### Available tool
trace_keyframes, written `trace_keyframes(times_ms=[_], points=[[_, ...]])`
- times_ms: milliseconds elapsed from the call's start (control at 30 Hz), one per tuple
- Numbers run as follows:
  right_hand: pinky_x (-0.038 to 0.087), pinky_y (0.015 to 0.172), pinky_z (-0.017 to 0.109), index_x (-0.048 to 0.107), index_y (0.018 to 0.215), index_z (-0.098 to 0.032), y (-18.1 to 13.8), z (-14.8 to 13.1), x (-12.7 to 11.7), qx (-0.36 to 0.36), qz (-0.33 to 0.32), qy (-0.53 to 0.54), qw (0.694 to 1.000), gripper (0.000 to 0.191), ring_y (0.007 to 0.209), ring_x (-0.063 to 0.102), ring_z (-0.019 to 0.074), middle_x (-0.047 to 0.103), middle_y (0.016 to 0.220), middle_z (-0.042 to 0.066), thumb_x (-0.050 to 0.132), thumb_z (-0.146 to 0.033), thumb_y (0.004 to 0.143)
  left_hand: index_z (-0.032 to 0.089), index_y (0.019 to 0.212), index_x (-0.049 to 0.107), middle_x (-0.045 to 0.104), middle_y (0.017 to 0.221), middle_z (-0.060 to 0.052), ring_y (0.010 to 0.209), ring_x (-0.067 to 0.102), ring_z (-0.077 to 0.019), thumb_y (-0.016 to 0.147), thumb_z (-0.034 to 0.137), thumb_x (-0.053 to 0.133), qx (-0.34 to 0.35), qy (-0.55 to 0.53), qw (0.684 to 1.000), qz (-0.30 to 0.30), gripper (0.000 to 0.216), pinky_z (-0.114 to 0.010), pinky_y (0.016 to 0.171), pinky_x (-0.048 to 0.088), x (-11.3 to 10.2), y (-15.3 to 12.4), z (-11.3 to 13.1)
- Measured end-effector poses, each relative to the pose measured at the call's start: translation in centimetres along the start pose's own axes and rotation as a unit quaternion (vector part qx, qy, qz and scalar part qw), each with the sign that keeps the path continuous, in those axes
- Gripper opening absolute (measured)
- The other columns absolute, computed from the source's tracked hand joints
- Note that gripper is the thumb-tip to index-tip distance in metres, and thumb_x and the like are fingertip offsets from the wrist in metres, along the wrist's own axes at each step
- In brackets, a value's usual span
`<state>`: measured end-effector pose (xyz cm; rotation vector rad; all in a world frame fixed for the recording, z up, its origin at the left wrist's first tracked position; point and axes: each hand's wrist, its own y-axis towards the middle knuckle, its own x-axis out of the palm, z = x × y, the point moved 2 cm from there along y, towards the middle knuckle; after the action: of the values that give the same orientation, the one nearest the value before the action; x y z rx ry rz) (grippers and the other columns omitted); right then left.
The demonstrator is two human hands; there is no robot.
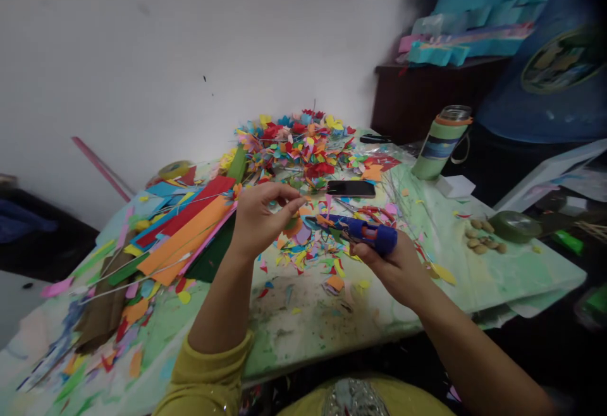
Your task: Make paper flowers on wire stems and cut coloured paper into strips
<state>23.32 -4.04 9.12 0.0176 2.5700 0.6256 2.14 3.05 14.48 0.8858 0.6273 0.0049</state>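
A blue hot glue gun [379,238] is gripped in my right hand [403,270], its dark nozzle pointing left. Opposite the nozzle, my left hand [260,217] is raised with thumb and index finger pinched together. Whatever those fingertips hold is too small to make out. A small gap separates them from the nozzle tip. Colourful paper scraps [334,267] lie on the table beneath both hands. Behind the glue gun are red-handled scissors [374,214] and a black phone [351,188] lying flat.
A heap of paper flowers [298,138] rises at the table's back. Folded coloured paper sheets [190,236] cover the left side. To the right stand a green bottle [436,147], a tape roll [516,226] and several brown nuts [484,239] on the green-stained table [531,274].
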Motion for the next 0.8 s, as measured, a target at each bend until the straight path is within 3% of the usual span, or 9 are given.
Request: trace_keyframes(times_ms=[333,567,800], points=[[0.032,0.054,0.025,0.047,0.062,-0.019,0.0,-1.0,-0.5,-0.096,0.031,-0.104,0.989,0.035,0.055,0.045,0.0114,0.049,0.059,-0.002,0.054,-0.043,0.087,0.02,0.073,0.068,0.068,0.065,0.002,0.059,0.061,-0.011,0.077,0.022,0.067,0.046,0.09,0.995,-0.008,0.005,-0.022,0.059,0.048,0.2,-0.1,0.1],[0.032,0.054,0.027,0.048,0.065,-0.02,-0.7,-1.2,-3.6,-0.088,0.138,-0.153,0.975,0.03,0.055,0.047,0.0137,0.047,0.057,-0.002,0.057,-0.041,0.085,0.019,0.075,0.068,0.068,0.068,0.0,0.06,0.06,-0.0125,0.075,0.022,0.067,0.018,0.212,0.974,0.075,0.003,-0.025,0.06,0.046,-1.7,0.2,-1.7],[0.031,0.054,0.027,0.045,0.063,-0.02,-1.4,-2.6,-1.6,-0.098,0.049,-0.117,0.987,0.036,0.056,0.045,0.0125,0.048,0.059,-0.001,0.053,-0.045,0.088,0.019,0.071,0.068,0.068,0.065,0.001,0.058,0.06,-0.0111,0.075,0.025,0.069,0.001,0.105,0.994,0.031,0.007,-0.023,0.058,0.046,-0.6,0.0,-0.6]])
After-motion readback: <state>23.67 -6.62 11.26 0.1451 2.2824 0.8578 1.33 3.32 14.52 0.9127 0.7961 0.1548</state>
